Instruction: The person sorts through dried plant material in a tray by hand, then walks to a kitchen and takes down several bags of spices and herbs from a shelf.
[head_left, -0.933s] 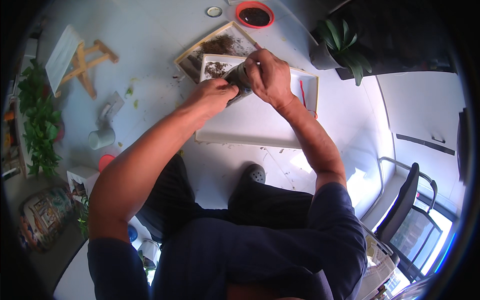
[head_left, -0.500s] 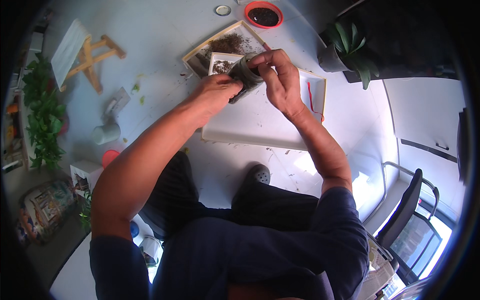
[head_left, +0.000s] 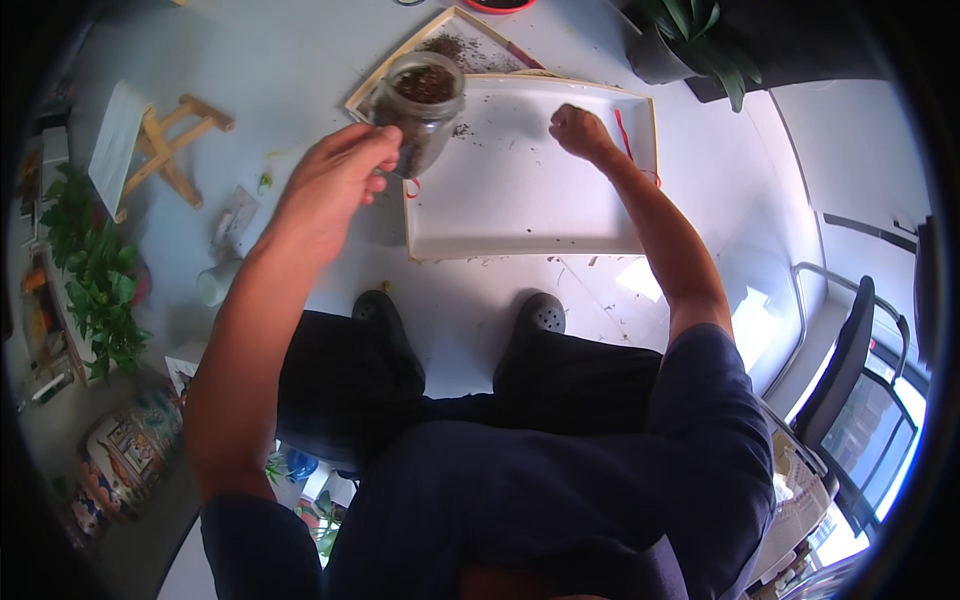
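Observation:
My left hand point(head_left: 345, 170) is closed around the side of a clear glass jar point(head_left: 425, 125), which stands tilted slightly and holds dark brown soil point(head_left: 425, 84) up near its rim. The jar is over the left edge of a large shallow white tray point(head_left: 520, 215) with a pale wooden-coloured rim. To the right, apart from the jar, my right hand point(head_left: 580, 130) hangs above the tray with its fingers curled in. Whatever those fingers may hold is hidden. Behind the jar lies a second shallow tray point(head_left: 400, 62) with loose soil point(head_left: 445, 46) in it.
Red ribbons point(head_left: 622, 130) hang at the tray's ends. A red bowl point(head_left: 500, 5) is cut off by the top edge. A small wooden stool point(head_left: 165, 150) lies tipped over at left, near a white cup point(head_left: 215, 283). A potted plant point(head_left: 665, 50) stands far right, a black chair point(head_left: 840, 350) at right.
My right hand has left the jar's mouth and moved right, its fingers curled. My left hand has brought the jar left and turned it more upright, so the soil inside shows.

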